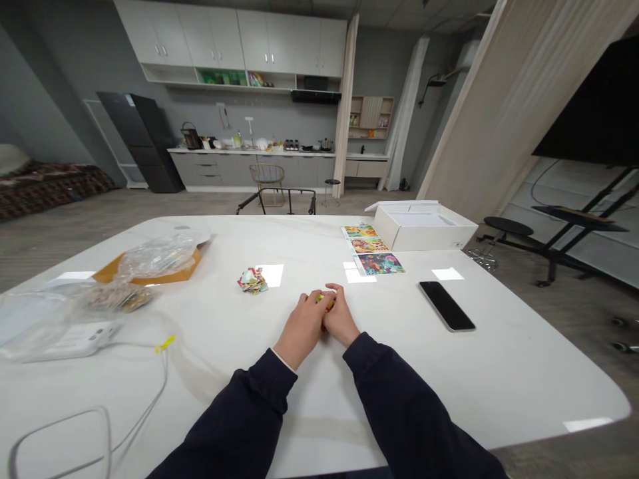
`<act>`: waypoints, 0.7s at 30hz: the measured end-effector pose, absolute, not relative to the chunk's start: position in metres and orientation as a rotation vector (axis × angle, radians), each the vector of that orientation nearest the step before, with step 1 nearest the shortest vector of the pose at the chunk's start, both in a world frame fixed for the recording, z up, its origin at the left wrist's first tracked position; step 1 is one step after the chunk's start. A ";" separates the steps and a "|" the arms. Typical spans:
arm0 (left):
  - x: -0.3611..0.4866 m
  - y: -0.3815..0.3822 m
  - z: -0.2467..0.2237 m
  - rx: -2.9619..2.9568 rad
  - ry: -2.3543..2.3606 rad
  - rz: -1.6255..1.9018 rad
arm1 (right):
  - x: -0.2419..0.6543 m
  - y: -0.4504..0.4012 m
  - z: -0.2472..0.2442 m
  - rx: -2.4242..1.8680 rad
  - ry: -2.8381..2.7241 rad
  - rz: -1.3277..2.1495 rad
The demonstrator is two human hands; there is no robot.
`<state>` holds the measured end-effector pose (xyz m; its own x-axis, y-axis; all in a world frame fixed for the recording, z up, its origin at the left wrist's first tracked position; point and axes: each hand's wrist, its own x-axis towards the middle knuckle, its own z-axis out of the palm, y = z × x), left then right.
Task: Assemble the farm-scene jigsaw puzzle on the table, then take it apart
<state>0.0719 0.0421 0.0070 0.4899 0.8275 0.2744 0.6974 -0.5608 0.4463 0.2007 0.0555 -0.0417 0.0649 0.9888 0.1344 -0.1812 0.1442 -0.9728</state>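
Pair of bare hands, the left hand (302, 326) and the right hand (342, 315), both coming out of dark navy sleeves (239, 409) and resting close together near the middle of a white marble-look table (319, 243), fingers curled narrowly and touching each other. Between the fingertips (330, 291) sits a small yellow-and-red piece (323, 301), held by both hands and mostly hidden, so its exact shape cannot be told. Heap of printed card puzzle pieces (252, 281) lies just left of the hands, toward the far edge. Three colourful picture sheets (367, 250) lie in a row beyond the hands, near the far edge, touching a white cardboard box (424, 227) with its lid raised. Black smartphone (446, 306) lies face up to the right of the hands. Along the left edge: a kraft envelope (192, 261) under a crumpled clear plastic bag (160, 256), a second clear plastic wrapper (30, 313), and a white power strip (64, 342) with a white cable (140, 399) running toward the near left corner, a yellow tag (164, 344) on it. Beyond the far edge stand a gold wire chair (267, 178) and a grey kitchen counter (249, 166).
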 end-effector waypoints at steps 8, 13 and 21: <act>0.083 0.052 0.020 2.578 1.297 0.506 | 0.206 0.062 -0.047 -1.041 -1.080 1.046; 0.097 0.074 0.039 2.691 1.277 0.340 | 0.221 0.063 -0.039 -0.983 -1.014 1.063; 0.123 0.126 0.060 2.731 1.024 0.129 | 0.233 0.071 -0.033 -0.774 -0.658 1.237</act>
